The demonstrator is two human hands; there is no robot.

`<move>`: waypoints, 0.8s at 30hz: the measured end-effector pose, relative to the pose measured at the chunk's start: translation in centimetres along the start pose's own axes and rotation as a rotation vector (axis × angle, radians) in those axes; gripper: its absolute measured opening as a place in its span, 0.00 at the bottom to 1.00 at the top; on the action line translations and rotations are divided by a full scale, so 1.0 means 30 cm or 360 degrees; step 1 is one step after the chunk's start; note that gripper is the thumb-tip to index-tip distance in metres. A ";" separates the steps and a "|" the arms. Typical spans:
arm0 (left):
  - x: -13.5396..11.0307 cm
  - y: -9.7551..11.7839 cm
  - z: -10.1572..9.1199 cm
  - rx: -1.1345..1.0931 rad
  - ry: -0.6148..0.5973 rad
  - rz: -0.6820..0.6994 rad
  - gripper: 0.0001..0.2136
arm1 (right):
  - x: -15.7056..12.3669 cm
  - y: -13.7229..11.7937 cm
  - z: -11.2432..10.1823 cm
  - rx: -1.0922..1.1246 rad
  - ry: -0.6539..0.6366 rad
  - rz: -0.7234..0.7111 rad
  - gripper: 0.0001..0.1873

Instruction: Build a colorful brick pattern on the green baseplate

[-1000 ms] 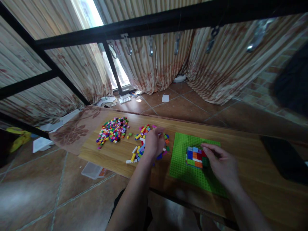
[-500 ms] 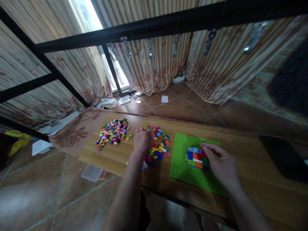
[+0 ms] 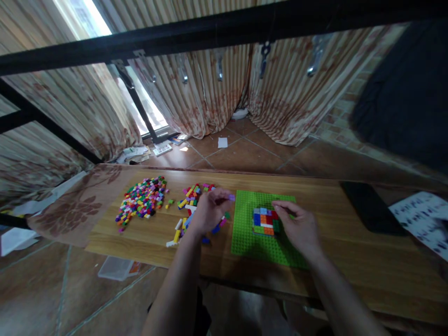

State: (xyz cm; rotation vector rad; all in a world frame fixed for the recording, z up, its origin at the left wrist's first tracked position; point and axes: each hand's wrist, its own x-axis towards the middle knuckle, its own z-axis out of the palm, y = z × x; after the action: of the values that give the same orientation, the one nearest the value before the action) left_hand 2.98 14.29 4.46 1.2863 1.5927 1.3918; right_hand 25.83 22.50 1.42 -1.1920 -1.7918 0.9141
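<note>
A green studded baseplate (image 3: 252, 242) lies on the wooden table (image 3: 140, 233), with a small block of multicoloured bricks (image 3: 264, 222) built on it. My right hand (image 3: 297, 226) rests at the block's right edge, fingers pinched against it. My left hand (image 3: 208, 210) hovers over a loose pile of bricks (image 3: 191, 203) just left of the plate, fingers closed on a small purple brick (image 3: 231, 197) at its fingertips. A bigger heap of small coloured bricks (image 3: 142, 203) lies further left.
A black flat object (image 3: 371, 207) lies on the table's right side, with a printed sheet (image 3: 423, 219) beyond it. A patterned cloth (image 3: 73, 205) covers the left end. A black metal frame (image 3: 210, 32) crosses overhead. Papers and a clear box (image 3: 115, 268) lie on the tiled floor.
My left hand went left into the loose pile, then came back toward the plate holding a purple brick. The view has shifted right. My right hand has stayed at the block.
</note>
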 end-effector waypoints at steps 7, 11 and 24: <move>-0.020 0.017 0.161 0.0146 -0.0164 0.0054 0.07 | -0.005 -0.012 0.000 -0.0001 -0.0085 -0.0002 0.14; -0.021 0.020 0.175 0.0397 -0.0139 0.0096 0.08 | -0.006 -0.018 -0.004 -0.0033 -0.0123 -0.0014 0.14; -0.019 0.016 0.210 0.0572 -0.0171 0.0026 0.10 | -0.013 -0.033 0.000 -0.0008 -0.0177 -0.0072 0.14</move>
State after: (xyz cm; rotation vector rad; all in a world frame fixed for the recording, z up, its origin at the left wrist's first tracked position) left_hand 9.06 15.78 3.44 1.5540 1.8156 1.0547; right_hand 25.56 21.84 2.21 -1.1184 -1.9021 0.9667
